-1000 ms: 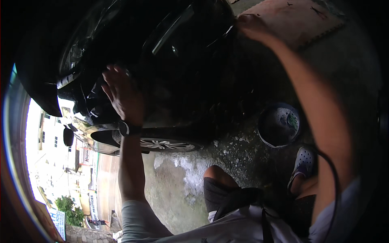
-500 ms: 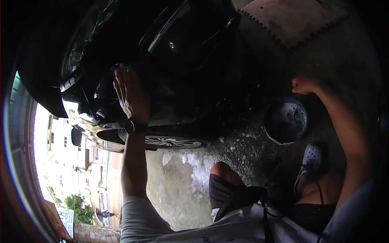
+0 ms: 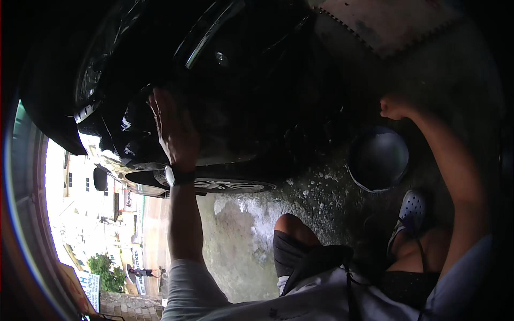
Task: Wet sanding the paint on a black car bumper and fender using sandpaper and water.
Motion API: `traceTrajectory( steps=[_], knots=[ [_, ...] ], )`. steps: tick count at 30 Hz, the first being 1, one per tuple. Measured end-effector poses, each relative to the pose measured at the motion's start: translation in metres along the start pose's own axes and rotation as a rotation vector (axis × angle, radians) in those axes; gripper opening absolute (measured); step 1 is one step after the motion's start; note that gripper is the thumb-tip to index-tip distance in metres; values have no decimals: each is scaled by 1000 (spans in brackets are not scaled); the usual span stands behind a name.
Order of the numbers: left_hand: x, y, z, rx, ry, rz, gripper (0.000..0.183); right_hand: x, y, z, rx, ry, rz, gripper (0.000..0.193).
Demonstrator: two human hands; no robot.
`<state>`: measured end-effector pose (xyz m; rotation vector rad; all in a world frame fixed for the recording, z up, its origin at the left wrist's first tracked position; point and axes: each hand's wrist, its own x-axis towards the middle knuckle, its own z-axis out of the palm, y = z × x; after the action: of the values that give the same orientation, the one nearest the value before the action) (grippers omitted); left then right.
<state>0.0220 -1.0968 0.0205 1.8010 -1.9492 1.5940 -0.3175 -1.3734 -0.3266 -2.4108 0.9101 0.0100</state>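
Observation:
The dark front corner of a black car fills the upper middle, wet and shiny. My left hand lies flat against its bodywork, fingers stretched out, with a band on the wrist. My right hand is closed in a fist off to the right, apart from the car. Whatever it may hold is hidden in shadow. Just below that hand in the view, a round bucket stands on the floor; its inside looks greyish and blurred.
Wet concrete floor with foam spots spreads around the bucket. The car's front wheel is near my left forearm. My shoe rests below the bucket. A mat with toothed edges lies at upper right. Outside at left, a distant person is visible.
My right hand has shifted slightly left. The green thing and suds visible in the bucket earlier no longer show. My left hand stays on the car, its forearm moved slightly right.

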Motion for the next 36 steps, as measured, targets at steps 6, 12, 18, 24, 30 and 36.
traceTrajectory(
  steps=[6,12,18,24,30,36],
  knots=[
    [-72,100,-20,-1396,-83,-855,38,-6,-80,-20,437,48,-222,42],
    [-111,161,4,-2165,-196,-1432,36,-43,-208,-24,1342,-458,-346,57],
    [-128,155,10,-1945,-389,-1356,30,-42,-210,2,1299,-278,-306,32],
    [-153,154,11,-1877,-561,-1152,24,-54,-238,0,1418,-290,-181,15],
    [-185,141,26,-2081,-66,-1555,16,-41,-214,10,1200,43,-193,13],
    [-207,143,29,-2024,-333,-1314,13,-43,-232,6,1381,-289,-270,36]
  ],
)
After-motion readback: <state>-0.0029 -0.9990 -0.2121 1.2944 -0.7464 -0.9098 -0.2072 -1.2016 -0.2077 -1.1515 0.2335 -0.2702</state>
